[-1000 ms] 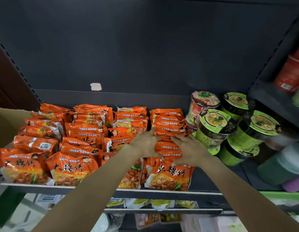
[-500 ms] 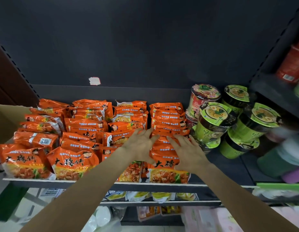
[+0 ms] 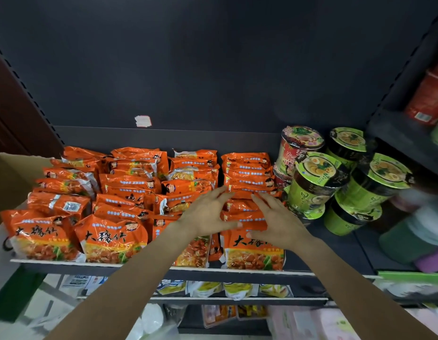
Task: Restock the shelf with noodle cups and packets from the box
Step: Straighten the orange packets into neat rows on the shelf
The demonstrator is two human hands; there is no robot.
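Several rows of orange noodle packets fill the left and middle of the dark shelf. Both my hands are over the rightmost packet stack. My left hand has its fingers spread and its thumb lies along a packet's front edge. My right hand hovers beside it with straight fingers, touching the same stack. Neither hand grips anything. Green noodle cups and a red cup stand stacked to the right of the packets.
A cardboard box flap shows at the left edge. A side shelf at the right holds red cups. Lower shelves carry yellow packets. A bare patch of shelf lies in front of the green cups.
My hands have drawn back a little toward the front of the stack and their fingers have spread wider. The packets stay in place.
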